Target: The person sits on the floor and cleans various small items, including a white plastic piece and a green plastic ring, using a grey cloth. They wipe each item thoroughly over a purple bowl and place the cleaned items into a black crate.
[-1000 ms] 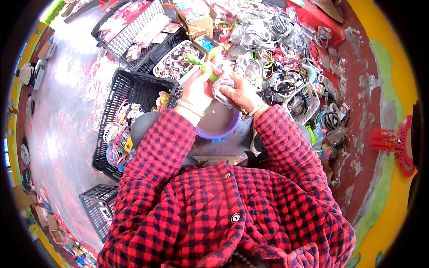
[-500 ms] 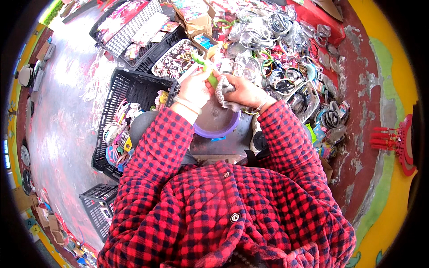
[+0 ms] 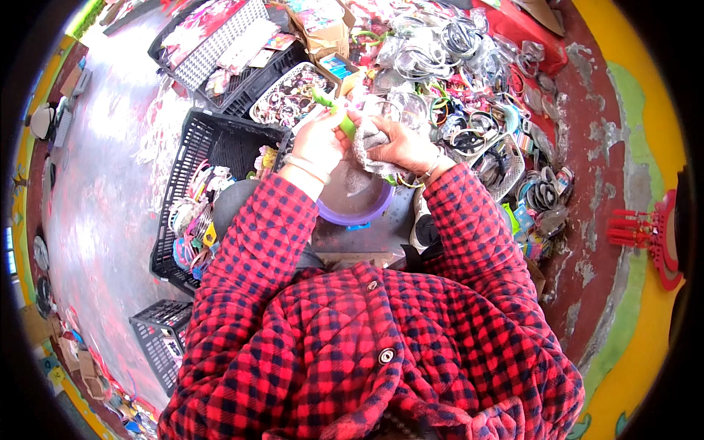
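Note:
My left hand [image 3: 321, 145] is closed on a bright green headband [image 3: 345, 126], whose upper end sticks out past the fingers. In my right hand [image 3: 405, 150] is a wet grey cloth [image 3: 369, 150], pressed round the band just right of the left fingers. A bit of green shows below the cloth, near the right palm. Both hands are held above a purple basin [image 3: 358, 218] of murky water [image 3: 353, 192]. The band's middle is hidden by the cloth and fingers.
To the left stands a black crate [image 3: 172, 194] with colourful headbands [image 3: 198, 213]. Beyond the basin is a white basket [image 3: 287, 99] of small hair accessories. Bagged headbands [image 3: 433, 55] pile up at the far right, near another white basket [image 3: 506, 187].
The cloth has moved slightly down along the green band and hangs lower. A green piece now shows beneath it. My left hand has barely moved.

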Demonstrator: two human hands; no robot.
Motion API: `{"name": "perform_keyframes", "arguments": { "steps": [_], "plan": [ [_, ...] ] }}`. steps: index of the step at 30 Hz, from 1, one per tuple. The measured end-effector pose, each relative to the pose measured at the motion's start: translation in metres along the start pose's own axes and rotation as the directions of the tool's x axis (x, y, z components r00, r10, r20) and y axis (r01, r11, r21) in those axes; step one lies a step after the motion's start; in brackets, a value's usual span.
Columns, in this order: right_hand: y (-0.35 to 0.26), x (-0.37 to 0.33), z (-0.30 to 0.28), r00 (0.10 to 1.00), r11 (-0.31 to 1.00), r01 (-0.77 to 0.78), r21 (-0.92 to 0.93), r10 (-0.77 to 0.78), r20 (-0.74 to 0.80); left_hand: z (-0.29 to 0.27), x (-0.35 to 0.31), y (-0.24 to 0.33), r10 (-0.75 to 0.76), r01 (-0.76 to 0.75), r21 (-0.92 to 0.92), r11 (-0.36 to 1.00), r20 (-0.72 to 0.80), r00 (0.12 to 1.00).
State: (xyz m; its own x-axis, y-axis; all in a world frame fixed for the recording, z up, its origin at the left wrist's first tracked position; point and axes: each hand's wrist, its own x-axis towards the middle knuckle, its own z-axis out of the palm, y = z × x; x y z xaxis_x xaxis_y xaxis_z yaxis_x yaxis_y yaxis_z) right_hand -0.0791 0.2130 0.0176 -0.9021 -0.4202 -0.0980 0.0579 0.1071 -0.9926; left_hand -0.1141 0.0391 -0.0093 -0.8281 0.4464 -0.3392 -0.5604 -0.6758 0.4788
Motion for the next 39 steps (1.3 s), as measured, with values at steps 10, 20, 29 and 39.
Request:
{"name": "perform_keyframes", "arguments": {
  "steps": [10,20,29,39],
  "plan": [
    [-0.007,0.001,0.021,0.938,0.984,-0.125,-0.125,0.076,-0.338,-0.014,0.010,-0.026,0.048,-0.047,-0.152,0.987,0.003,0.999],
    [0.003,0.003,-0.003,0.998,0.992,-0.056,-0.113,0.052,-0.035,0.004,-0.005,-0.005,0.028,-0.027,0.012,1.000,-0.073,0.997],
    [0.026,0.012,0.010,0.932,0.987,-0.126,-0.098,0.084,-0.352,-0.005,0.002,-0.025,0.072,-0.073,-0.086,0.994,-0.016,0.997],
    [0.019,0.012,0.007,0.972,0.953,0.010,-0.304,-0.081,-0.223,-0.018,0.010,-0.014,0.084,-0.083,-0.059,0.995,0.014,0.996]
  ]
}}
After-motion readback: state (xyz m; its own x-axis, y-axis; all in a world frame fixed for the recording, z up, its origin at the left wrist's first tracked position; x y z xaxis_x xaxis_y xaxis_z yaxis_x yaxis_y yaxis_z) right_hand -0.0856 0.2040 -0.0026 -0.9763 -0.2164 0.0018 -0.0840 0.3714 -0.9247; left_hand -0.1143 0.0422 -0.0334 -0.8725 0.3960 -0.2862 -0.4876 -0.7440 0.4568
